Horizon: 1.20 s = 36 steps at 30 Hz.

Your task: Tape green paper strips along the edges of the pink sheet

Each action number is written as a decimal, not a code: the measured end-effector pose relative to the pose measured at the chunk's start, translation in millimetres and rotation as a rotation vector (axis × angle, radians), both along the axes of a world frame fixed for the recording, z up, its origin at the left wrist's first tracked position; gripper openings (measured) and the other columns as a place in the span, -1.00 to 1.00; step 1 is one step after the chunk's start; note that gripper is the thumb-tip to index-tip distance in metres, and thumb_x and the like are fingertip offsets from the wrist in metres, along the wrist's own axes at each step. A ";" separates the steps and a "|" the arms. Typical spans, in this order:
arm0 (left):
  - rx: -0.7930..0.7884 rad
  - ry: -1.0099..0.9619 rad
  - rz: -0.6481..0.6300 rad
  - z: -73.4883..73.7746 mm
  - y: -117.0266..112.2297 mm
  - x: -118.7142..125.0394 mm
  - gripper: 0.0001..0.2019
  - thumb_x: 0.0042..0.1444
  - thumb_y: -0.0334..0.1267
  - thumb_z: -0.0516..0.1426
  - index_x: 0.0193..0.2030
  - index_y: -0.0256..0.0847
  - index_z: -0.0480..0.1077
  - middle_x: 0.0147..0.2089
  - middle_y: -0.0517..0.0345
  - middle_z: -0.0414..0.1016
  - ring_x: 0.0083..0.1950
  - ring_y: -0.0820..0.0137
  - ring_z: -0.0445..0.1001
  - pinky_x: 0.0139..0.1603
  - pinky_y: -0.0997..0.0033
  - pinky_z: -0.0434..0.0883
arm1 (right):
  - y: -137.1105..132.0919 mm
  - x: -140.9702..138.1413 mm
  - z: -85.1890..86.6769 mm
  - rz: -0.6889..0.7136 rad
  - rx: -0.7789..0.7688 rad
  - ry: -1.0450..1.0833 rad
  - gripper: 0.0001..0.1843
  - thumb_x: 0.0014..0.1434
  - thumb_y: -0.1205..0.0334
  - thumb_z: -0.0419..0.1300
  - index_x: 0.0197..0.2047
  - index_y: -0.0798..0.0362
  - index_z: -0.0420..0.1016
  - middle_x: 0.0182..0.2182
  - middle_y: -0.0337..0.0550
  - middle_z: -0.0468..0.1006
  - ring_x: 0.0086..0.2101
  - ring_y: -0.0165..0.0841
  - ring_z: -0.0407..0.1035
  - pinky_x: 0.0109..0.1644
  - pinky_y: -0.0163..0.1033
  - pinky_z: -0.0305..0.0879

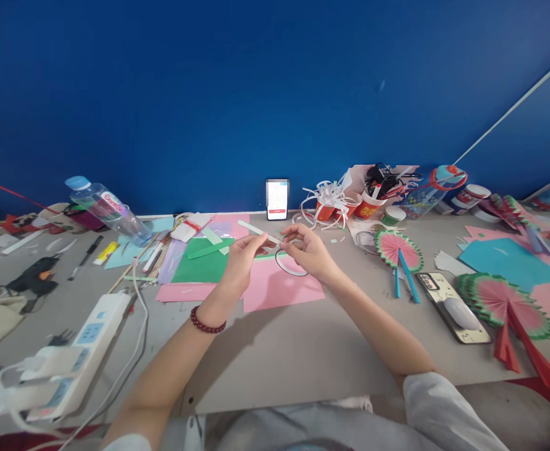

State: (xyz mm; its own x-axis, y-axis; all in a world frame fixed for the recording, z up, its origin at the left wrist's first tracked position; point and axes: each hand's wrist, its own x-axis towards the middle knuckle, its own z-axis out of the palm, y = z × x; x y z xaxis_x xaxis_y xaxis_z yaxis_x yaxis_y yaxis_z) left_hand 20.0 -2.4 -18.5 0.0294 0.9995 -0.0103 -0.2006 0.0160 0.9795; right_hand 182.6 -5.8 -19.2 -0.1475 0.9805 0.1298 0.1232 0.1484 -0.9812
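A narrow white strip (252,229) is stretched between my two hands above the middle of the table. My left hand (241,262) pinches it, and one end sticks out up and to the left. On the other side, my right hand (310,252) has its fingers closed on the same strip. A thin pale loop (279,265) with a dark edge hangs under my right hand; whether it is part of the strip I cannot tell. Beneath the hands lie a pink paper sheet (275,294) and a green paper sheet (200,266), with a green strip (210,248) on top.
A phone (277,199) stands upright against the blue wall. At left are a plastic bottle (110,207), a power strip (87,344) and a glue gun (35,275). At right lie paper fans (505,300), a phone (448,307) bearing a mouse (461,313), and cups (369,205) holding strips and tools.
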 end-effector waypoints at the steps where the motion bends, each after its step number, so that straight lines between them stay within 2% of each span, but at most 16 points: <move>1: 0.000 -0.003 -0.007 0.1 0.1 -0.2 -0.76 -0.02 -0.07 0.24 -0.52 -0.20 0.51 -0.38 0.07 0.56 -0.27 0.34 0.49 -0.21 0.38 0.36 | 0.1 0.1 -0.2 -0.003 0.007 0.001 -0.73 0.07 0.19 0.20 -0.13 0.02 0.35 -0.32 -0.24 0.40 -0.51 -0.51 0.30 -0.52 -0.37 0.17; 6: 0.040 0.044 -0.041 -1.1 2.5 -1.1 -0.70 0.04 0.02 0.19 -0.44 -0.19 0.53 -0.32 0.06 0.57 -0.25 0.35 0.48 -0.23 0.40 0.37 | 0.2 -0.8 -0.4 -0.046 0.107 -0.006 -0.76 0.07 0.25 0.19 -0.15 0.02 0.35 -0.32 -0.20 0.42 -0.37 -0.41 0.37 -0.40 -0.33 0.27; 11: 0.083 0.131 -0.015 -6.8 3.1 0.9 -0.74 -0.11 -0.04 0.31 -0.44 -0.20 0.53 -0.38 0.12 0.54 -0.33 0.41 0.43 -0.26 0.42 0.36 | -2.2 -3.0 0.5 -0.050 0.137 -0.005 -0.78 0.09 0.23 0.19 -0.16 0.01 0.35 -0.32 -0.20 0.43 -0.32 -0.39 0.37 -0.31 -0.29 0.30; 18: 0.099 0.149 0.056 -10.1 0.5 3.0 -0.73 -0.13 -0.03 0.32 -0.51 -0.21 0.52 -0.43 0.11 0.54 -0.35 0.39 0.44 -0.28 0.42 0.36 | -2.3 -2.6 1.4 -0.015 0.039 0.006 -0.74 0.09 0.20 0.20 -0.13 0.02 0.34 -0.35 -0.23 0.42 -0.47 -0.47 0.32 -0.44 -0.34 0.24; 23: 0.080 0.136 0.060 -7.0 1.2 2.1 -0.73 -0.13 -0.03 0.32 -0.51 -0.21 0.52 -0.43 0.09 0.55 -0.32 0.37 0.47 -0.27 0.42 0.37 | -1.9 -2.0 0.1 -0.017 0.030 -0.002 -0.72 0.07 0.19 0.21 -0.13 0.02 0.35 -0.34 -0.25 0.40 -0.54 -0.53 0.25 -0.49 -0.37 0.18; 29: 0.057 0.149 0.054 -2.2 0.5 1.2 -0.73 -0.12 -0.01 0.30 -0.52 -0.20 0.52 -0.41 0.07 0.57 -0.31 0.34 0.48 -0.26 0.38 0.36 | -2.7 -2.1 0.1 -0.016 0.025 -0.019 -0.73 0.08 0.17 0.19 -0.12 0.02 0.35 -0.33 -0.25 0.39 -0.55 -0.54 0.26 -0.52 -0.39 0.12; 36: 0.036 0.135 0.045 -4.9 1.9 0.2 -0.74 -0.12 -0.03 0.30 -0.55 -0.19 0.50 -0.44 0.09 0.56 -0.32 0.35 0.48 -0.29 0.39 0.33 | -2.8 -3.0 0.7 -0.007 -0.003 -0.022 -0.73 0.08 0.15 0.19 -0.14 0.05 0.42 -0.33 -0.21 0.44 -0.55 -0.53 0.25 -0.51 -0.37 0.12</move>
